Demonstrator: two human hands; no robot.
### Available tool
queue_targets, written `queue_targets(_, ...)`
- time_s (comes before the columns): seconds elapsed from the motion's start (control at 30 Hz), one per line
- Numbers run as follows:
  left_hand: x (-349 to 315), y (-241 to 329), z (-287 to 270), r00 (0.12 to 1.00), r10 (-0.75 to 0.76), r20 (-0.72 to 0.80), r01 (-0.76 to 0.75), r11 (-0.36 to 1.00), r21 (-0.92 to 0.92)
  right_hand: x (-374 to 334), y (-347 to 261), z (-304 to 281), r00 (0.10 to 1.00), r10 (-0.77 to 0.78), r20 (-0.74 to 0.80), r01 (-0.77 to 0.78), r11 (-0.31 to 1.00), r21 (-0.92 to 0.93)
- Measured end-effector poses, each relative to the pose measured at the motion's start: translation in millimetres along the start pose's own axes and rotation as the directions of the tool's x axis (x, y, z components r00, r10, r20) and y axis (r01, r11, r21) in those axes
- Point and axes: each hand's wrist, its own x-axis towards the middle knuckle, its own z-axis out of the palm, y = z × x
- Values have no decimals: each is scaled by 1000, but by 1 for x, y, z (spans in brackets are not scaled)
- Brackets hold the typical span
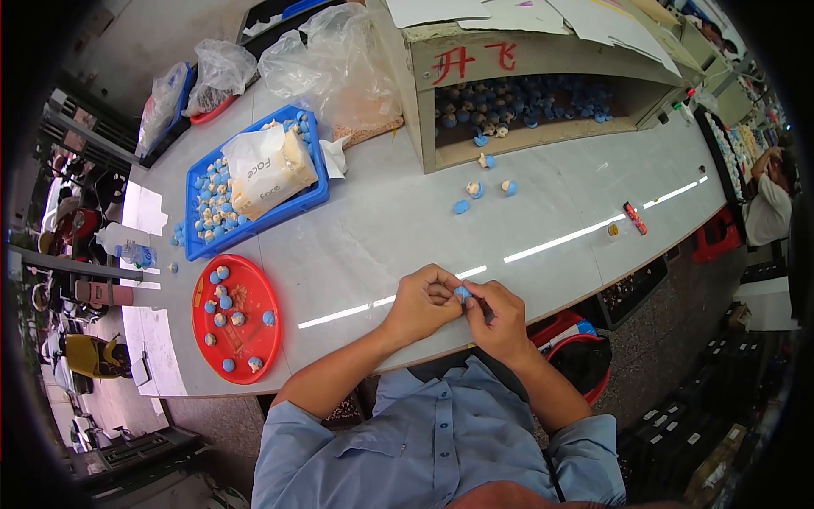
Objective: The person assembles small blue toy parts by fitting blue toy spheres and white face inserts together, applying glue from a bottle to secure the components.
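Head view: fingers of the left hand [424, 303] and right hand [498, 318] pinch one small blue piece [462, 293], held over the worktop [365, 246] near its front edge. Risk, as judged: uneven fingertip pressure could squeeze the piece loose, letting it roll off that edge.

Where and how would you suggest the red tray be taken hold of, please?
I'd suggest gripping the red tray by its right rim, coming from the side nearer the left hand: the edge looks raised, and small pieces lie inside.
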Motion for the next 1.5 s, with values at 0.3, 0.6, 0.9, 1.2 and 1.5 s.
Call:
queue_targets(0.3, -5, 4, 2, 958, 285, -16, -273, 933, 235, 2, 2, -3, 963, 251, 97, -266, 945, 189)
queue_targets(0.6, -4, 3, 4, 945, 325, -40, -297, 901, 317, 7, -2, -1, 948, 302, 98, -314, 940, 134)
queue_targets(0.9, -3, -1, 4, 958, 284, -40, -265, 929, 260, 6, -1, -1, 951, 298, 83, -306, 945, 118)
queue_targets(1.2, -3, 1, 3, 963, 267, -21, -252, 929, 272, 9, -3, -4, 942, 316, 110, -331, 928, 168)
queue_targets(1.5, -6, 5, 9, 878, 479, -15, -430, 801, 418, 16, -5, -8, 901, 390, 192, -419, 895, 150)
